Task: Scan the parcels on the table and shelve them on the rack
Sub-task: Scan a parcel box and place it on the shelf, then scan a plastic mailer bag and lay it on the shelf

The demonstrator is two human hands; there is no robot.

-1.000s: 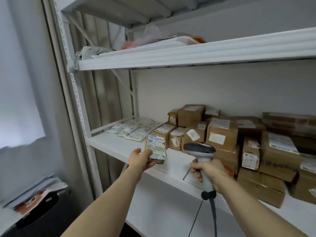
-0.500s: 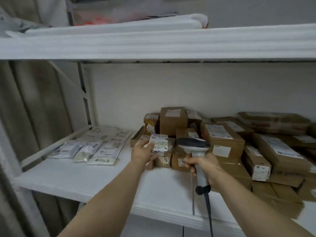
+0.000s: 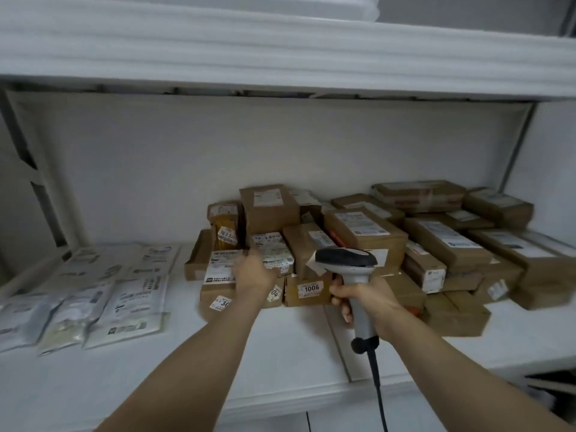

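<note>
Seating the small brown cardboard parcel covered in white printed labels (image 3: 274, 254) squarely is what the step in hand appears to call for. It should be set flat with a label turned outward, and let go only once it is felt to rest without rocking, since the pile of brown cardboard boxes (image 3: 367, 232) around it looks loosely stacked and could be nudged. The parcel lies on the front row of that pile, on the white rack shelf (image 3: 280, 369).

The left hand (image 3: 254, 272) is stretched to the parcel's near edge and is seen from the back. It is blurred and its fingers are largely hidden, so whether the parcel is pinched or merely touched cannot be told. The right hand (image 3: 367, 302) is wrapped firmly round the pale handle of the grey and black corded barcode scanner (image 3: 349, 260), which is held upright just in front of the boxes. Flat white plastic mailer bags (image 3: 131, 294) lie on the same shelf, well apart to the left.
</note>
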